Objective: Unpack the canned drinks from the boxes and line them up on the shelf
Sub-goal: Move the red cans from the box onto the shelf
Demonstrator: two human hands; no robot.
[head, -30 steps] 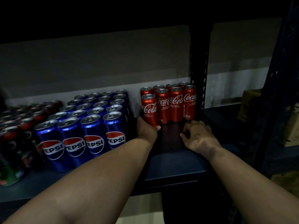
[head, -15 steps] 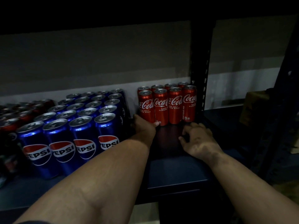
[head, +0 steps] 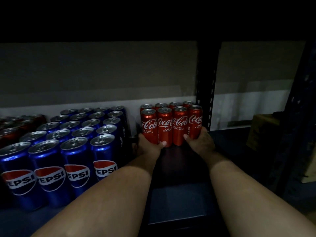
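Note:
Red Coca-Cola cans [head: 171,125] stand in two rows of four at the back right of the dark shelf [head: 177,200]. My left hand [head: 150,146] cups the left end of the front row, thumb lying across the base of the second can. My right hand [head: 201,141] cups the right end, thumb on the third can and fingers round the outer can's side. A block of blue Pepsi cans [head: 77,146] stands in rows just left of my left arm. The fingers of both hands are mostly hidden behind the cans.
Dark red cans [head: 12,129] sit at the far left behind the Pepsi block. A black slotted upright [head: 206,79] rises right behind the Coca-Cola cans. A cardboard box [head: 261,130] stands on the neighbouring shelf to the right. The wall closes the back.
Both hands moved forward from the shelf surface onto the front Coca-Cola row. The can that stood forward at the left is now in line with the others.

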